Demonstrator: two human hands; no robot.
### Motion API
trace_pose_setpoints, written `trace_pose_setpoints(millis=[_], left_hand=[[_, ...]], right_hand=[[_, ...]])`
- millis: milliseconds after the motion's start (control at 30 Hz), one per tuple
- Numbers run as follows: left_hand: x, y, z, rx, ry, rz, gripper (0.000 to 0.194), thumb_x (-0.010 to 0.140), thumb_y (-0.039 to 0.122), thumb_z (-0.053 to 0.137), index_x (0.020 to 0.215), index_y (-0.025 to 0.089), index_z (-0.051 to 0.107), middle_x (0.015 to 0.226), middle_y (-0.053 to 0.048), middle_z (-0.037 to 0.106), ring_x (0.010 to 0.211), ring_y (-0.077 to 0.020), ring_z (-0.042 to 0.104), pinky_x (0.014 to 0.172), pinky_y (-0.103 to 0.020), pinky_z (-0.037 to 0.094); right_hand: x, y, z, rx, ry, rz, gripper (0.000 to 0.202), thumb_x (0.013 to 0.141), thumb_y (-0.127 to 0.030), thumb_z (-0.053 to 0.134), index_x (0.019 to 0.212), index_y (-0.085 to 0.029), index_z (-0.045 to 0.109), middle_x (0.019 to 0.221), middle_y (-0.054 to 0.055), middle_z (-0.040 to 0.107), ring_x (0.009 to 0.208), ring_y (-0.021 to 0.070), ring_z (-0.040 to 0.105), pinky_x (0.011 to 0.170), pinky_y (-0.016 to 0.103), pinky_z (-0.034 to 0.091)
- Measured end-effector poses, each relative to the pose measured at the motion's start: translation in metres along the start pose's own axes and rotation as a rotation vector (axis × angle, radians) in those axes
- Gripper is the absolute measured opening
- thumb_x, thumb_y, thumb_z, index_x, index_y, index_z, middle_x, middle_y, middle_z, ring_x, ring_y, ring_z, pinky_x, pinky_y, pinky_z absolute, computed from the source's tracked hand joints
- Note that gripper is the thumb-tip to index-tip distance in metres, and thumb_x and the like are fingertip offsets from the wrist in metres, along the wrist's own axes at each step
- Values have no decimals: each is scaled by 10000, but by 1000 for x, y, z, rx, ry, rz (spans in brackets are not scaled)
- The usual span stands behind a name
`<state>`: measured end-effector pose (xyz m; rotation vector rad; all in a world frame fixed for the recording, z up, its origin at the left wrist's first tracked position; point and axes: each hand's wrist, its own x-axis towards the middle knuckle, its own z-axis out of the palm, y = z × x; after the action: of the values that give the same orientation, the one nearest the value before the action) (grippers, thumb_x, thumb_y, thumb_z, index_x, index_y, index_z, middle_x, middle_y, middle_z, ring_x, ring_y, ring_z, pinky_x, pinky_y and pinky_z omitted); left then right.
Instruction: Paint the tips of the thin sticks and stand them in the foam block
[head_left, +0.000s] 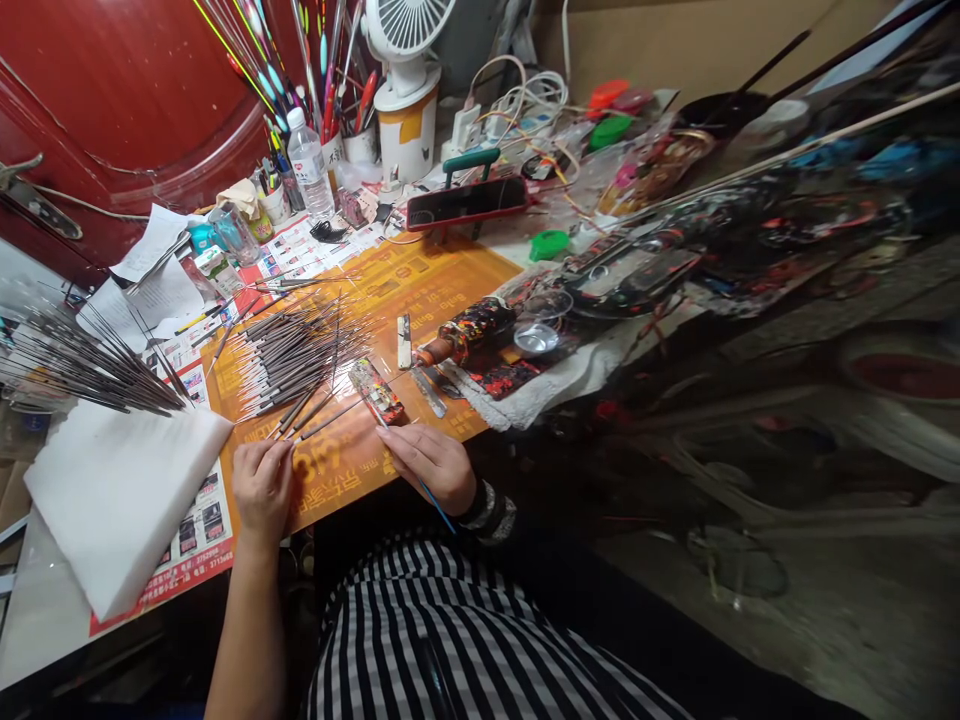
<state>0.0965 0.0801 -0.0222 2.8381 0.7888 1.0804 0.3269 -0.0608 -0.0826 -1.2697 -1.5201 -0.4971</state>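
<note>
Striped clothing (pixel 420 640) fronts the desk (pixel 352 475), dark sticks (pixel 289 355) heaped on it; I see the right hand (pixel 439 465) and left hand (pixel 261 485) both pinching, the left a stick (pixel 330 416) over the desk, the right a slim blue-handled tool (pixel 438 506).

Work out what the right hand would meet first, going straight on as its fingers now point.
Probably the slim dark rod in the left hand, crossing ahead of the right hand; the paint-smeared block lies close beside that line, and depth is unclear.
</note>
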Motion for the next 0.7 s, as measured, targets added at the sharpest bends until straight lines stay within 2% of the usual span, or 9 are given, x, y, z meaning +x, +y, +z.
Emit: trace_pose_setpoints(millis=[233, 700], left_hand=[[1, 1, 0, -5, 7, 16, 196, 894, 138, 659, 1072, 216, 682, 914, -45, 673, 853, -178, 555, 804, -333, 457], [1, 1, -1, 4, 14, 32, 178, 904, 161, 643, 1069, 213, 685, 941, -57, 689, 850, -182, 576, 802, -336, 476]], right_hand=[[-2, 2, 0, 14, 1, -19, 583, 956, -81, 555, 1516, -152, 412, 1056, 121, 742, 930, 211, 720, 807, 347, 621], [-5, 2, 2, 5, -24, -15, 601, 944, -76, 564, 1518, -156, 406, 1090, 127, 742, 943, 214, 714, 814, 349, 610]])
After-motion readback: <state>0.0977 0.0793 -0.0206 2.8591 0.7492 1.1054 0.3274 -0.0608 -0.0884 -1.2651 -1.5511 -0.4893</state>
